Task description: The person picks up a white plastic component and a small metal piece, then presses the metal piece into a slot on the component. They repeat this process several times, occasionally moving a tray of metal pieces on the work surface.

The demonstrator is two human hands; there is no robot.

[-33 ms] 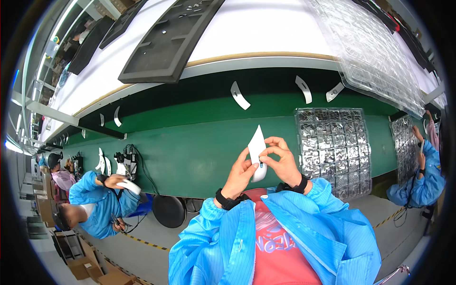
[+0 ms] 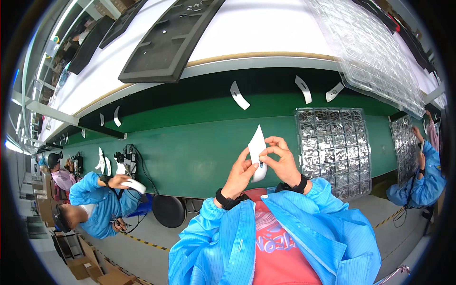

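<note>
Over the green bench I hold a white curved plastic piece (image 2: 257,144), its pointed end away from me and its rounded end towards me. My left hand (image 2: 239,176) grips its left side, thumb lying on the lower part. From the right, my right hand (image 2: 282,165) has thumb and forefinger closed at the piece's edge. A small dark-blue spot (image 2: 261,165) shows on the piece between the two thumbs; whether it is a separate part I cannot tell. Black bands circle both my wrists.
A clear compartment tray (image 2: 334,151) with shiny packets lies right of my hands. Similar white pieces (image 2: 240,96) sit at the bench's back. Above is a white shelf (image 2: 266,28) with a dark foam tray (image 2: 156,52). Co-workers in blue sit left (image 2: 97,204) and right (image 2: 420,166).
At the left, the co-worker's white piece has shifted slightly to the right. My own hands and the piece in them have not visibly moved.
</note>
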